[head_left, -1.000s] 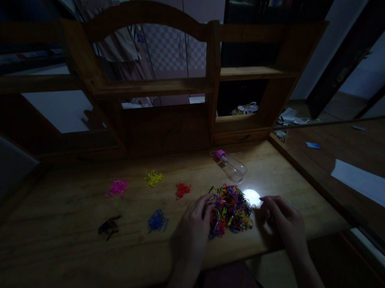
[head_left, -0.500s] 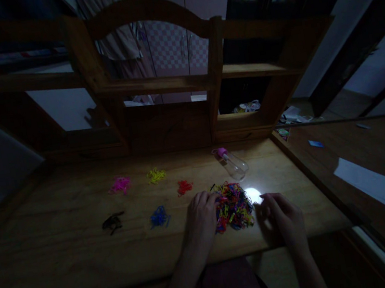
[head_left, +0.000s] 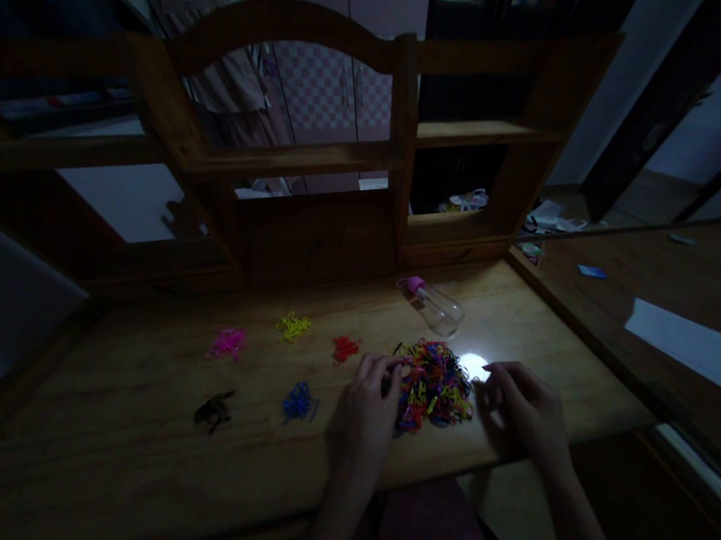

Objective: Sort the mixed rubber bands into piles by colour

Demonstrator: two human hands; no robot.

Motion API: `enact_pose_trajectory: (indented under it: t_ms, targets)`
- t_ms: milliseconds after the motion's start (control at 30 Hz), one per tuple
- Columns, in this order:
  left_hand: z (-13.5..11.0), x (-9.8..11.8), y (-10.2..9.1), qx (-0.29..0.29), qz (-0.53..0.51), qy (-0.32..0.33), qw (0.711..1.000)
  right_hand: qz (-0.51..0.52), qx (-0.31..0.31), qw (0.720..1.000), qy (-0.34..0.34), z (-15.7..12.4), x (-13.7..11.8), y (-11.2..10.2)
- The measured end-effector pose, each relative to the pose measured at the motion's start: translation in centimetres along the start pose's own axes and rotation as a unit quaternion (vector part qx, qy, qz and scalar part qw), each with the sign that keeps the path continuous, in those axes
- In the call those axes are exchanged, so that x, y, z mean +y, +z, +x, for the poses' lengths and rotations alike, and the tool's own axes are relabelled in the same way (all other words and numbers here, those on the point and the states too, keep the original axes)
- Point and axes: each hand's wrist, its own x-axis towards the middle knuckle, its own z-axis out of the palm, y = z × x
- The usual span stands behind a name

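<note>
Now I've the left hand (head_left: pixel 368 397) curled at the tangled bands (head_left: pixel 437 386) on the desk (head_left: pixel 163 493), right hand (head_left: pixel 527 397) bunched beside them, any pinch unreadable, likely light, springy, best nipped by loose loops.

I have 1 head-worn view, facing forward and down across the near tabletop (head_left: pixel 164 497) to the wooden shelf (head_left: pixel 309 161) beyond.

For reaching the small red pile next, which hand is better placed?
Probably the left hand: it is at the left edge of the mixed pile, close to the small red pile. The right hand is beyond the mixed pile's right edge, farther away.
</note>
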Motion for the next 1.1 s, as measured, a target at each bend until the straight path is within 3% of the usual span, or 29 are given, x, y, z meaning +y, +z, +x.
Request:
enact_pose_trajectory:
  t_ms: [433, 1100]
  targets:
    - [-0.1, -0.8, 0.4, 0.038, -0.180, 0.005, 0.983, 0.012, 0.001, 1.000, 0.008, 0.0, -0.1, 0.1]
    - [0.0, -0.8, 0.3, 0.038, -0.113, 0.019, 0.993, 0.016, 0.000, 1.000, -0.011, 0.1, 0.2, 0.1]
